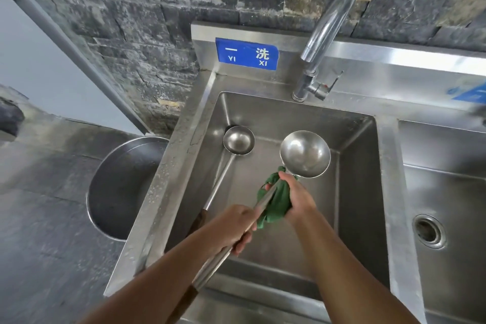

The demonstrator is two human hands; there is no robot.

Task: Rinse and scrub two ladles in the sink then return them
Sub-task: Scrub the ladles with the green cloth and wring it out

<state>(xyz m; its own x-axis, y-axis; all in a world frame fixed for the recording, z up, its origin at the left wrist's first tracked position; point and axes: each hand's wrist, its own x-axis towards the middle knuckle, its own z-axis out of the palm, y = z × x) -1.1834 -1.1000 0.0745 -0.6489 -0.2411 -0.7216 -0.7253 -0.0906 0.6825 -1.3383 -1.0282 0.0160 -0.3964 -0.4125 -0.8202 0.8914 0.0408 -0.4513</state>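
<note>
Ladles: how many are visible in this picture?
2. The small ladle lies in the sink basin, bowl up. The large ladle is held above that basin: the left hand grips its handle, the right hand holds a green cloth against its neck. None seems hidden.

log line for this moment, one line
step: scrub large ladle | left hand: grips its handle | right hand: holds green cloth at neck | small ladle: in sink
</note>
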